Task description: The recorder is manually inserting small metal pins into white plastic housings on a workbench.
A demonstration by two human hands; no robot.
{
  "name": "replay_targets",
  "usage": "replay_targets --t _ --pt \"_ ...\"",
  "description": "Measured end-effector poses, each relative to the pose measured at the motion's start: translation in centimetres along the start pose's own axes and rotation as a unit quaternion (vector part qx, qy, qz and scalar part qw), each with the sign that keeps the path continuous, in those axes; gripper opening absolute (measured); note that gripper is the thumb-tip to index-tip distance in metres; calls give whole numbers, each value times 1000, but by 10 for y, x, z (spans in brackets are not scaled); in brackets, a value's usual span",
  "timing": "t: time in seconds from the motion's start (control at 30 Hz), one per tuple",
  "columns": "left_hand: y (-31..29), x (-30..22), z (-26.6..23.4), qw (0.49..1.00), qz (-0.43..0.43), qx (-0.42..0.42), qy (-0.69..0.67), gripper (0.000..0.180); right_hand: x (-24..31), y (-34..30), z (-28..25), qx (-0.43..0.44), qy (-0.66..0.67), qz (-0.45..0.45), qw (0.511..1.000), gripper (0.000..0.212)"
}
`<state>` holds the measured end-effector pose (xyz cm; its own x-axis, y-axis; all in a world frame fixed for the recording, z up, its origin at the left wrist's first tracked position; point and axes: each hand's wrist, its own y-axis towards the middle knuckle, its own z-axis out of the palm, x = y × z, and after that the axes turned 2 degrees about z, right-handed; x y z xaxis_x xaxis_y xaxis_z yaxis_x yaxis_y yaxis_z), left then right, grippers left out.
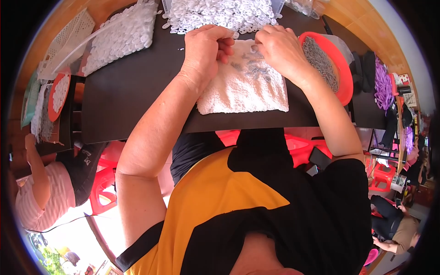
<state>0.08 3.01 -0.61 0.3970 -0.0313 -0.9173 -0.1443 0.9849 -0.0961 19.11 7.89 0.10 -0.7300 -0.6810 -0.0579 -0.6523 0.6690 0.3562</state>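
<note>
My left hand (205,49) is closed, with a small white oval plastic piece (235,35) pinched at its fingertips above the far edge of a white towel (243,98). Across from it, my right hand (282,49) has its fingers bent down and drawn together at the towel's far right corner; whatever they hold is too small or hidden to make out. Several small grey metal pieces (259,69) lie scattered on the towel between the hands. Just beyond both hands spreads a heap of white oval plastic pieces with holes (220,13).
Right of the towel stands a red basin (344,87) holding many small grey metal pieces (318,59). A clear bag of white pieces (121,39) lies at the far left of the dark table (133,105). A person (46,183) sits at left, another (396,224) at right.
</note>
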Motion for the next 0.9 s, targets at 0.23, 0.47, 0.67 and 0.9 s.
replay_targets --t 0.23,0.47,0.67,0.9 --pt "-1 -1 0 1000 -5 -4 6 9 9 3 5 14 20 20 999 9" --pt "-1 0 3 1000 -9 -10 -10 8 19 1 6 -21 -14 10 1000 8" --pt "-2 -2 4 1000 -8 -20 -16 7 25 -3 4 -14 -23 4 1000 17" --pt "2 2 2 1000 -1 -19 -25 7 26 -2 9 -40 25 -41 998 13"
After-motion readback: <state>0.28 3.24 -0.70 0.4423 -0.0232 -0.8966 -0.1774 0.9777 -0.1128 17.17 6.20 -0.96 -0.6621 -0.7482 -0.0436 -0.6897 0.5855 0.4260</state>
